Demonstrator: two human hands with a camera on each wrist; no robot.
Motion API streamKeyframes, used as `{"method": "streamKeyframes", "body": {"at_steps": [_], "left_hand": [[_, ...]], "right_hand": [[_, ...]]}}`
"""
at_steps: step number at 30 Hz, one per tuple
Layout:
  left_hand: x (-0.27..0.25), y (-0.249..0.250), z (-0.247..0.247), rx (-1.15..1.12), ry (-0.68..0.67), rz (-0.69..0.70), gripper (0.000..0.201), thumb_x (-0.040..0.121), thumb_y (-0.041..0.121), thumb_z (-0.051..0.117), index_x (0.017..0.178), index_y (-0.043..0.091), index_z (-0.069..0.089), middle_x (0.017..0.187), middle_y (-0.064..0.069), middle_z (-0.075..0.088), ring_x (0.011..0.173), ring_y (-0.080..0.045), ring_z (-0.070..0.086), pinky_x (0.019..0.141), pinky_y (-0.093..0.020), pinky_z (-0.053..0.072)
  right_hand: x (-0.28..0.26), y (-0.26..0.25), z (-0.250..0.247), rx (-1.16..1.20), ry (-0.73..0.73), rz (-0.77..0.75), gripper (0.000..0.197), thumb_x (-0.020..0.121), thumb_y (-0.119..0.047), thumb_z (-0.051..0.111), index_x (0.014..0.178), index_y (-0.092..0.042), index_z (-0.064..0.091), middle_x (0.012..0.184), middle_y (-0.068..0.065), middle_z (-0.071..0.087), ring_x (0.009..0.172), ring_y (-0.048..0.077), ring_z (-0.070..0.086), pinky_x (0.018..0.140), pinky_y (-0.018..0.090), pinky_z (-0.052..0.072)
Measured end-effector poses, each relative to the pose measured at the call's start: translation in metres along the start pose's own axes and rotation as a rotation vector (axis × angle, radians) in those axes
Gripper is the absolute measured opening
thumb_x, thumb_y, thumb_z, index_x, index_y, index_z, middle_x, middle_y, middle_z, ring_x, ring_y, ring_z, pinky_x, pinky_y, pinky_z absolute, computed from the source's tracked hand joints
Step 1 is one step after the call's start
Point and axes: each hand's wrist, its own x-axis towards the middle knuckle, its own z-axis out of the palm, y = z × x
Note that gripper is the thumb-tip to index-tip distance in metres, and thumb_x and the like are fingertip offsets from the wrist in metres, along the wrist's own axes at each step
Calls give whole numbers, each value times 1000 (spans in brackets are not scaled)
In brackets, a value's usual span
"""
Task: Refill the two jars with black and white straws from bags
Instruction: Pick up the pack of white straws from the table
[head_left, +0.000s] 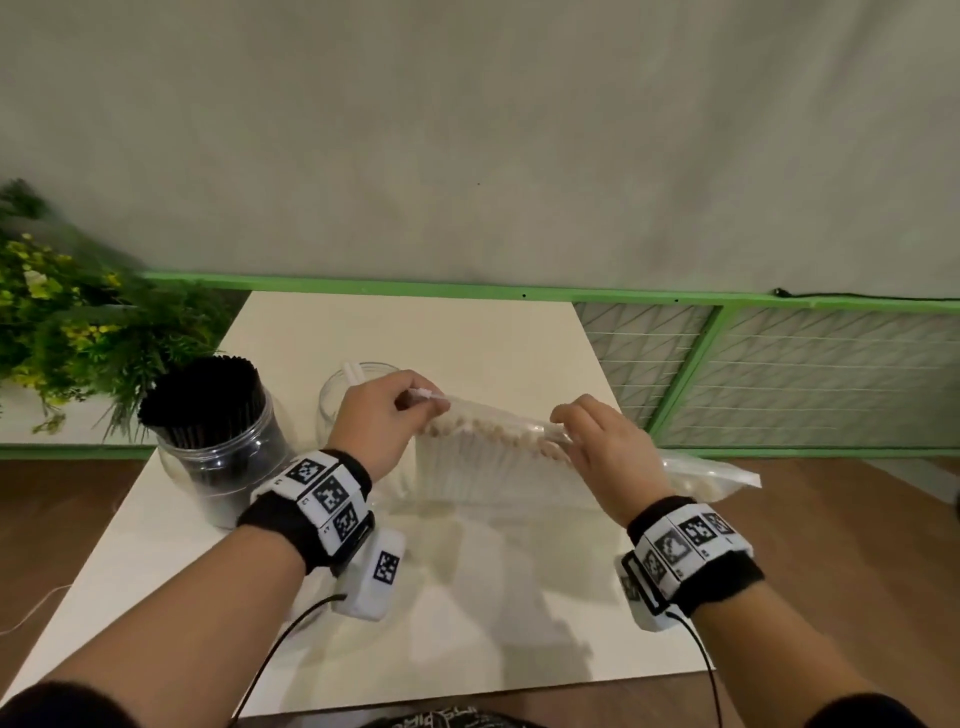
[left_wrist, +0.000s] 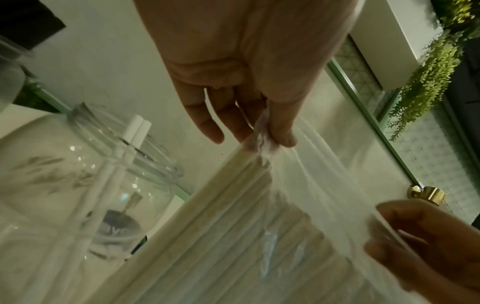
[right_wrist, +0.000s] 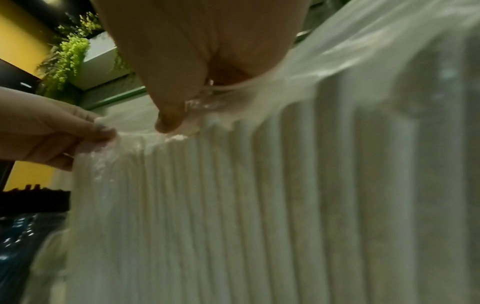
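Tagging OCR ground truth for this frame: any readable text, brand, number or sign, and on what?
Nothing reads clearly.
Dark label seen low in the clear jar: pale letters, too blurred to read.
Wristband markers: square codes only; the tiny characters beside them are too small to read.
Printed fabric at the bottom edge: pale print, unreadable.

the straws in the bag (head_left: 488, 457) are white to cream, seen through clear plastic. the left jar (head_left: 218, 441) is clear and packed with black straws (head_left: 202, 400). the second jar (left_wrist: 103, 185) is clear glass with two white straws (left_wrist: 135, 131) inside. the table (head_left: 467, 597) is off-white. both wristbands (head_left: 311, 499) are black, with white tiles carrying black square-code patterns. the rail (head_left: 415, 286) is green, the floor (head_left: 857, 545) brown wood, and the plant (head_left: 67, 317) green with yellow flecks.
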Motion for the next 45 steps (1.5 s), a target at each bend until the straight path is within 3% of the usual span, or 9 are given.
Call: {"method": "streamKeyframes", "body": {"at_steps": [1,4,9,13,19,27,32,41,45], "left_hand": [[0,-3,-4,-10,4,-5,9,79,20,74,75,25,67,73,4,68,66,0,60,66,-12,43],[-1,-6,-14,-21,2,-9,10,78,23,75,85,21,67,82,3,71,77,-8,65,73,-20,49],[-9,-4,-24,-41,60,50,9,80,18,73,76,25,68,78,13,70,73,3,61,66,-6,45],[-9,-7,-33,-36,71,43,9,81,18,72,80,27,71,81,13,70,77,2,60,68,-3,42],[-6,-2,-34,-90,102,45,13,82,10,70,78,22,69,80,9,69,72,0,61,64,-3,43],[-2,-9,-32,204,103,128,12,92,17,56,83,25,58,87,9,60,79,1,55,68,-13,40],[3,-15,-29,275,183,66,11,96,20,47,87,21,52,86,9,53,70,6,51,63,-17,35],[17,-36,-39,314,205,45,9,95,20,48,89,17,54,95,0,58,81,-15,52,74,-27,36],[19,-38,-38,309,195,37,8,95,19,48,90,17,54,93,-2,59,82,-17,53,75,-27,36]], "right_hand": [[2,3,-2,-6,49,-27,8,84,-15,67,88,-8,63,78,4,58,62,23,55,50,31,47],[10,10,-13,11,124,-49,31,94,-30,53,76,-8,65,69,2,55,59,22,53,49,30,44],[25,16,-19,-30,131,76,51,92,-53,46,63,-13,56,51,-7,45,41,17,41,37,25,34],[50,-2,-18,-20,125,127,41,94,-49,44,76,-17,63,62,-10,53,49,11,48,42,24,42],[87,-86,30,216,-62,-115,37,91,-43,51,113,-17,66,104,1,67,88,23,61,74,35,50],[103,-90,51,228,-7,-69,22,91,-30,53,85,-21,72,78,-4,66,68,22,57,60,36,47],[90,-50,38,24,-32,-6,5,85,-15,69,83,-19,68,78,-4,65,66,21,57,59,32,43],[31,64,-33,-251,-19,289,8,79,-10,72,85,-15,70,85,4,67,80,30,59,71,43,48],[17,85,-42,-189,6,413,9,84,-2,66,85,-11,71,86,7,66,77,29,58,62,29,41]]}}
